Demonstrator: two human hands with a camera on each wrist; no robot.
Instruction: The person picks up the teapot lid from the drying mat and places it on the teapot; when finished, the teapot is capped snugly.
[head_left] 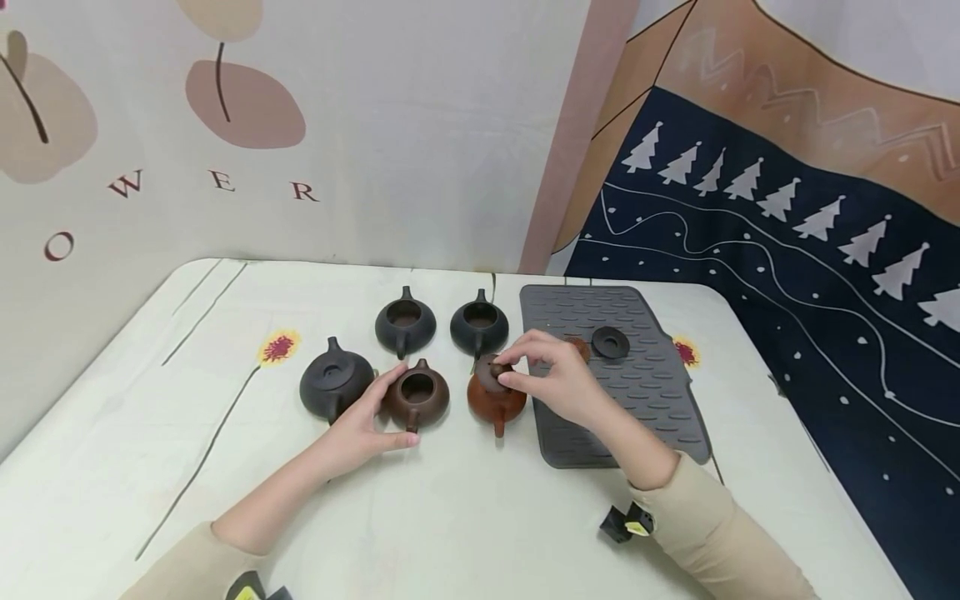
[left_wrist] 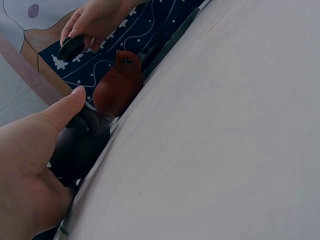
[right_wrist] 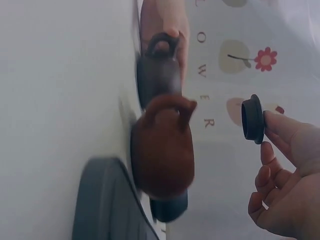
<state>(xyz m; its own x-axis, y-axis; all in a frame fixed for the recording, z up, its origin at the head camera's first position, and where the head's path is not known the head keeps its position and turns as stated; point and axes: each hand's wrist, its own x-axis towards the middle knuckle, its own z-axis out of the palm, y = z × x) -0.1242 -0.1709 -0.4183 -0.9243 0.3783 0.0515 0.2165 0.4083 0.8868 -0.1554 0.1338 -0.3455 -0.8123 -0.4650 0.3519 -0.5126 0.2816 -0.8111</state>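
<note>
My right hand (head_left: pixel 558 375) pinches a dark brown lid (head_left: pixel 491 374) by its knob, above the reddish-brown teapot (head_left: pixel 498 406); in the right wrist view the lid (right_wrist: pixel 253 119) hangs in the air, apart from that teapot (right_wrist: pixel 162 150). My left hand (head_left: pixel 360 429) rests around the left side of the open dark brown teapot (head_left: pixel 431 404), thumb by its handle. The left wrist view shows the left hand (left_wrist: pixel 35 165) beside this dark teapot (left_wrist: pixel 82 145), and the right hand (left_wrist: pixel 100 20) with the lid (left_wrist: pixel 71 47).
Two open black teapots (head_left: pixel 405 323) (head_left: pixel 480 327) stand behind. A lidded black teapot (head_left: pixel 336 382) is left of my left hand. On the grey mat (head_left: pixel 622 433) at right lie a black lid (head_left: pixel 611 342) and a reddish lid (head_left: pixel 578 347), partly hidden.
</note>
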